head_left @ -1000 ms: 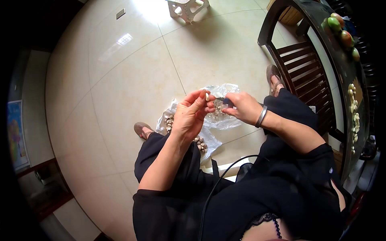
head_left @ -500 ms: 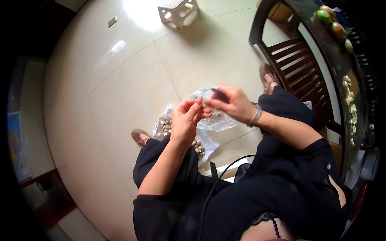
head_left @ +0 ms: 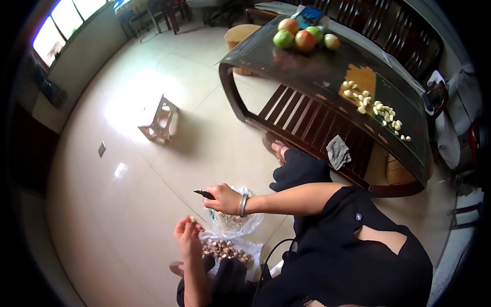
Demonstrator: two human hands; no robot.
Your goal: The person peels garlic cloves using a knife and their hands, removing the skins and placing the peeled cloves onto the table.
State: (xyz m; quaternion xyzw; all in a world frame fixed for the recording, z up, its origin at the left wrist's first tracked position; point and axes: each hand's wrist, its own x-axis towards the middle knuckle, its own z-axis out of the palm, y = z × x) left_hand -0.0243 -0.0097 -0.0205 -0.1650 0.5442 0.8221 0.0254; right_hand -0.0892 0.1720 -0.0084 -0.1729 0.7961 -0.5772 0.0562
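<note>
My left hand (head_left: 187, 236) pinches a pale garlic clove (head_left: 193, 219) between its fingertips. Wrapped around the black handle of a small knife (head_left: 205, 194), my right hand (head_left: 223, 198) wears a bracelet at the wrist; the blade points left, apart from the clove. Below the hands, unpeeled garlic cloves (head_left: 225, 249) lie in a heap on a white plastic bag (head_left: 251, 246). Whitish scraps that look like skins (head_left: 227, 222) fill another plastic bag beyond it, partly hidden by my right hand.
On the dark low table (head_left: 327, 66) to the right lie several peeled garlic cloves (head_left: 386, 113) and a group of red-green round fruits (head_left: 305, 41). A grey cloth (head_left: 338, 152) rests on its slatted lower shelf. A small plastic stool (head_left: 159, 122) stands on the tiled floor.
The view has swung right and up, bringing more of the table into sight. My hands, close together at the clove before, are now apart, with the knife tip clear of it.
</note>
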